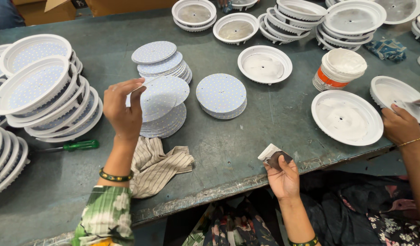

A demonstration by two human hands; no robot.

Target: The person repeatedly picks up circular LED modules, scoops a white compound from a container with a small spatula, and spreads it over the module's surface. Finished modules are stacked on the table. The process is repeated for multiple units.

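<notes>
A round LED disc (162,93) is pinched by its edge in the left hand (123,111); a small paste-smeared card (274,157) is gripped in the right hand (283,177); the disc is best kept level and held by the rim only.

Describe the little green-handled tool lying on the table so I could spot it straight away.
Start at the leaning stack of white round housings on the left of the grey-green table. Just below that stack's front edge, left of the striped cloth, lies a small screwdriver. It is the only slim, bright green thing among all the white discs and dishes, and neither hand touches it.
</notes>
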